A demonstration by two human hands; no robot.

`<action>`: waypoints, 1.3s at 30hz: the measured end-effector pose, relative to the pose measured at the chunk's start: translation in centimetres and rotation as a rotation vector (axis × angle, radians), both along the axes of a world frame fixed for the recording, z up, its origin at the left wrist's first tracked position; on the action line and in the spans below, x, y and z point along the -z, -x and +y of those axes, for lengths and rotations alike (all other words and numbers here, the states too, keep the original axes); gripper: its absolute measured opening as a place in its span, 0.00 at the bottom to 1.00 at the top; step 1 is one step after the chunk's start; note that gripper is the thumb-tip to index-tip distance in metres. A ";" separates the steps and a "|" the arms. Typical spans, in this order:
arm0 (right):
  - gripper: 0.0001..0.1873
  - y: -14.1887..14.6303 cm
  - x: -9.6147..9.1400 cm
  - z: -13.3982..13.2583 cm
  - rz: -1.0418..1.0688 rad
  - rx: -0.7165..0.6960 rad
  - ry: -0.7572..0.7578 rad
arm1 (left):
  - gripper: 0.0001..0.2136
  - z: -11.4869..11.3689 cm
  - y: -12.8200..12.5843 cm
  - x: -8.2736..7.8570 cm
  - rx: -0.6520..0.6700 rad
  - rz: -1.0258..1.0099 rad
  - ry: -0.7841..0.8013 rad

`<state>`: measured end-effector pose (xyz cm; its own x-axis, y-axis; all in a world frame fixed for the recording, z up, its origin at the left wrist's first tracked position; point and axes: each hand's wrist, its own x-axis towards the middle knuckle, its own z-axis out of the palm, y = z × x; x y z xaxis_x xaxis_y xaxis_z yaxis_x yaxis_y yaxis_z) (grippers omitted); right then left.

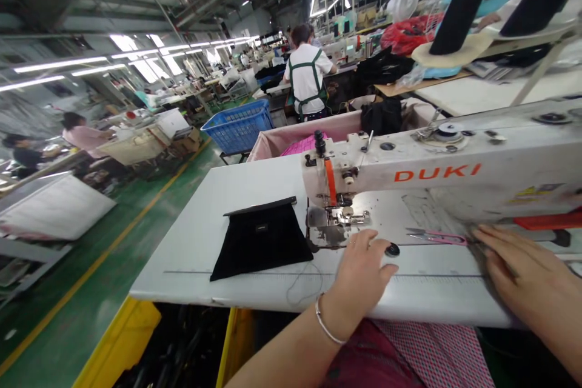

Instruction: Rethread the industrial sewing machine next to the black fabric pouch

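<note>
My left hand [361, 273], with a bracelet at the wrist, is over the front of the sewing machine's white table. Between its thumb and index finger is a small, round, black bobbin-like disc [391, 250]. My right hand [522, 273] lies with fingers stretched out on the table's right part; a dark patch beneath it is unclear. Pink-handled thread snips [439, 237] lie between my hands, their handle close to my right fingertips. Left of the needle area [346, 216] lies a flat black fabric piece [264, 239] with a small label. A loose thread trails beside it.
The sewing machine [436, 157] spans the right side. Behind the table stand a pink-lined bin [273, 139] and a blue basket [240, 127]. A yellow crate [122, 339] holding dark items sits below the front edge. A person [307, 76] works ahead; thread cones [459, 18] stand at upper right.
</note>
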<state>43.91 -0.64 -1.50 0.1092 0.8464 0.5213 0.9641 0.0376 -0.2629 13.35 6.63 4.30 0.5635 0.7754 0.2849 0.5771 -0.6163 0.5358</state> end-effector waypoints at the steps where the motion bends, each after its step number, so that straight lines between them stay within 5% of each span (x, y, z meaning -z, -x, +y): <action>1: 0.25 0.4 -0.3 0.3 -0.041 -0.048 0.003 | 0.14 0.2 1.0 -0.3 -0.041 -0.002 -0.006; 7: 0.22 0.9 0.2 4.1 -0.299 -0.195 0.143 | 0.09 4.4 7.2 -1.3 -0.375 0.160 -0.058; 11: 0.19 1.5 -0.5 6.1 -0.279 -0.177 0.161 | 0.01 6.5 8.4 0.0 -0.359 0.207 -0.055; 13: 0.19 2.6 -1.4 6.7 -0.202 -0.126 0.127 | 0.07 6.8 8.4 0.6 -0.341 0.201 -0.063; 16: 0.20 5.5 -3.0 7.2 -0.125 -0.116 0.091 | 0.12 6.8 8.4 1.2 -0.311 0.184 -0.068; 24: 0.19 16.5 -5.9 9.7 -0.102 -0.453 0.252 | 0.07 6.3 8.9 0.9 -0.351 0.078 -0.038; 26: 0.18 17.8 -5.7 10.4 -0.101 -0.493 0.260 | 0.04 5.8 9.3 0.5 -0.358 0.059 -0.021; 29: 0.17 18.7 -4.8 10.6 -0.087 -0.535 0.280 | 0.14 4.6 10.5 -0.1 -0.334 0.050 0.063; 32: 0.17 19.3 -3.7 9.9 -0.057 -0.572 0.314 | 0.09 3.4 12.0 -0.6 -0.306 0.060 0.144; 34: 0.17 20.0 -3.4 9.4 -0.030 -0.595 0.333 | 0.03 2.9 12.7 -0.7 -0.276 0.071 0.150; 39: 0.16 22.3 -3.6 9.2 0.034 -0.631 0.358 | 0.07 2.5 13.1 -0.4 -0.222 0.079 0.076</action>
<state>21.61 8.52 2.09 -0.4449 0.8717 0.2055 0.7784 0.4899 -0.3926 0.26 9.13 4.72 0.3954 0.9001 0.1827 0.7356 -0.4295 0.5239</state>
